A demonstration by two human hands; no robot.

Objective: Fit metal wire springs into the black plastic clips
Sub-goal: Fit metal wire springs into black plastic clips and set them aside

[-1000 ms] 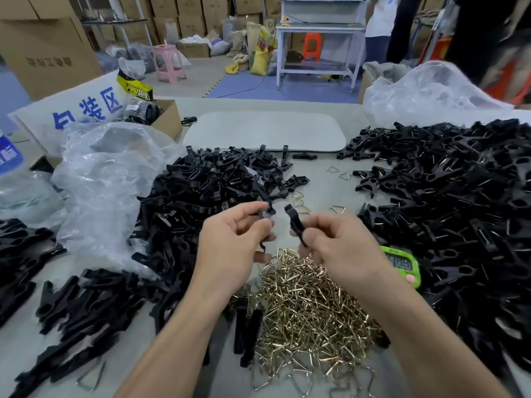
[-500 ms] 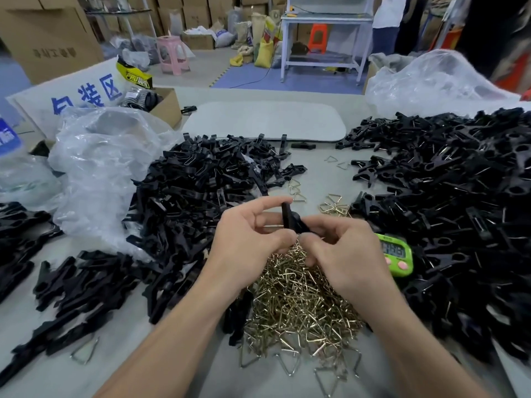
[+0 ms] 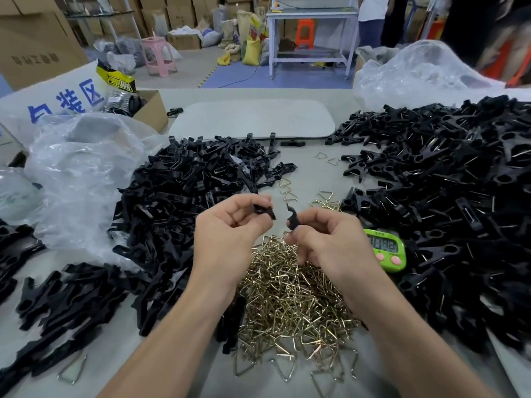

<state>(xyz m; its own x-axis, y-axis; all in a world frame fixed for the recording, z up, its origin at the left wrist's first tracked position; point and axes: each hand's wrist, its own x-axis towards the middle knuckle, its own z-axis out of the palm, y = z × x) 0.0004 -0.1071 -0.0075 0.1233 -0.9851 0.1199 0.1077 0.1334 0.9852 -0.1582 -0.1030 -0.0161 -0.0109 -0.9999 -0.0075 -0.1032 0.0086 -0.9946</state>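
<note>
My left hand pinches a black plastic clip half between thumb and fingers. My right hand pinches a second black clip half, held upright. The two pieces sit a small gap apart above a heap of brass-coloured wire springs. I cannot tell whether either hand also holds a spring. A pile of black clip parts lies to the left and a larger pile of black clips to the right.
A green digital timer lies right of my right hand. Clear plastic bags sit at the left, another bag at the far right. A grey pad and a cardboard box lie beyond the piles.
Half a second ago both hands held the clip pieces pressed together. They have since drawn apart, leaving one piece in each hand.
</note>
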